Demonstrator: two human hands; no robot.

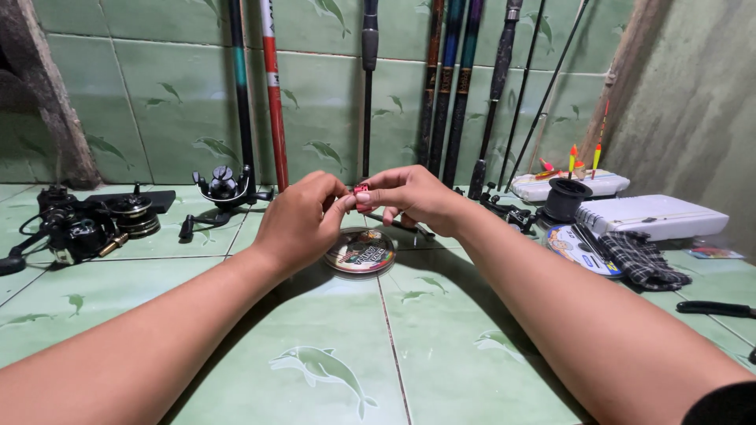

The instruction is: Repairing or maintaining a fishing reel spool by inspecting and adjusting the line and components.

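1. 2 hands met above the tiled floor, the left hand left of the right hand, a small object pinched between their fingertips.
2. A line spool lay flat on the floor directly below the hands.
3. Fishing reels sat on the floor at far left; another reel stood behind the left hand.
4. Fishing rods leaned upright against the wall behind.
5. At right, tackle boxes lay near the wall, a cloth before them.
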